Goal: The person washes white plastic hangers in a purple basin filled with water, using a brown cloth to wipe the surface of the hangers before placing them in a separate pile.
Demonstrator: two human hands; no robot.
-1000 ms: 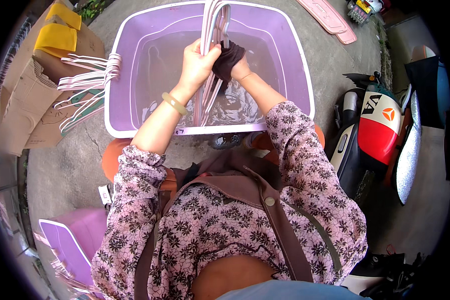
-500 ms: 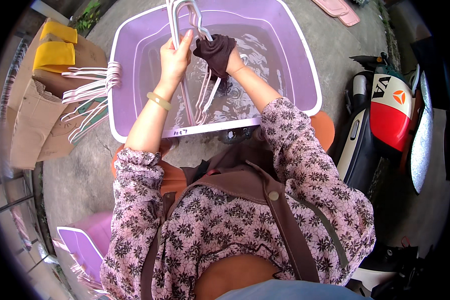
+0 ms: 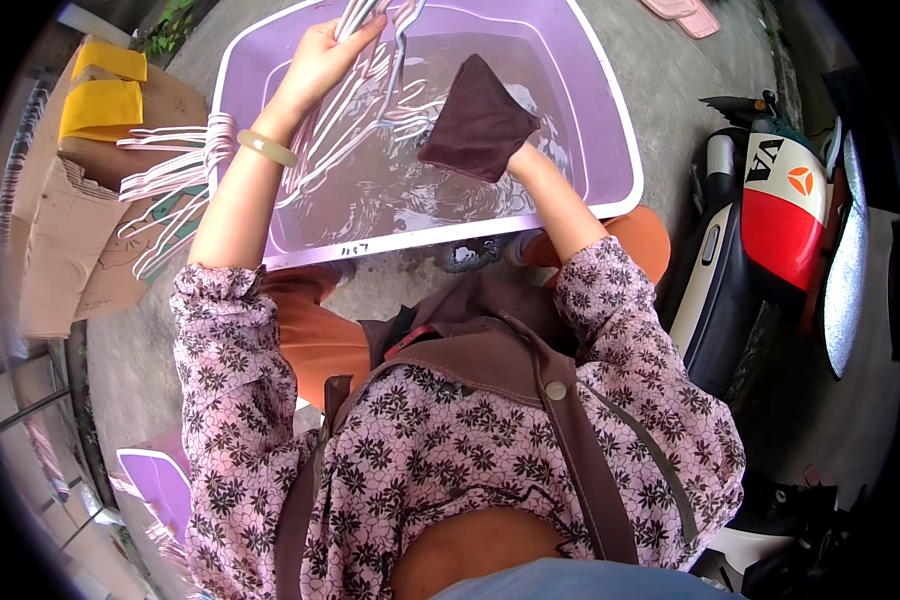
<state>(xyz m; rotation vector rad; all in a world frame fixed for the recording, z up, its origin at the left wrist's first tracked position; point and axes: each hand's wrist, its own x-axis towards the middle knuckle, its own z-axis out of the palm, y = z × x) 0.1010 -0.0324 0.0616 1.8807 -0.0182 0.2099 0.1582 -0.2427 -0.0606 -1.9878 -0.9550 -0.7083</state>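
Note:
A large purple tub (image 3: pixel 585 110) with a white rim stands before me, holding murky, rippling water. At the tub's upper left, my left hand (image 3: pixel 322 62) is closed round the tops of a bunch of pale clothes hangers (image 3: pixel 336 115); their lower parts hang down over the water. My right hand (image 3: pixel 522 160) holds a dark brown cloth (image 3: pixel 478 125) spread out above the water. The cloth covers most of its fingers. A gap separates the cloth from the hangers.
Several hangers (image 3: pixel 220 145) hook over the tub's left rim, beside a cardboard box (image 3: pixel 55 235) with yellow material (image 3: pixel 102 108) on it. To the right stands a scooter (image 3: pixel 785 215) in red, cream and black. Another purple tub (image 3: pixel 155 478) is at lower left. Pink slippers (image 3: pixel 692 15) lie at the far right.
My left hand has moved up and left with the hangers, which now fan apart. My right hand has moved right and down, away from the hangers, and the bunched cloth has opened out.

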